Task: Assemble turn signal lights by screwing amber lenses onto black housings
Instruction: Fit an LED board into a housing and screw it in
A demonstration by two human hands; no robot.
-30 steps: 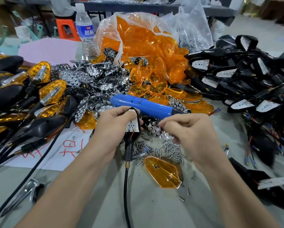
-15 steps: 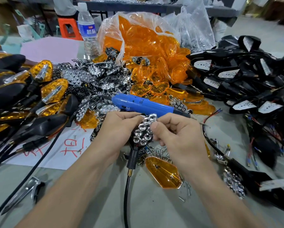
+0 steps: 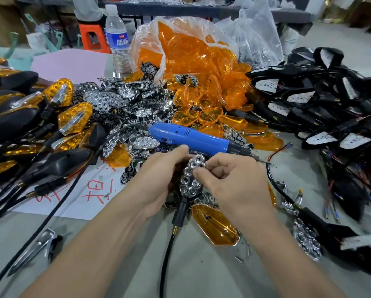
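On the littered workbench (image 3: 201,276), your left hand (image 3: 156,181) grips the black housing (image 3: 180,212), your right hand (image 3: 229,183) pinches its chrome reflector (image 3: 191,179), and the amber lens (image 3: 216,229) lies just under that right wrist, slanting near-right

I see the left hand (image 3: 158,179) at frame centre gripping a black housing (image 3: 181,211), its stem pointing down. The right hand (image 3: 234,181) pinches the chrome reflector (image 3: 191,179) sitting on that housing. A blue screwdriver (image 3: 193,138) lies just above them. One loose amber lens (image 3: 214,229) rests below the right hand.
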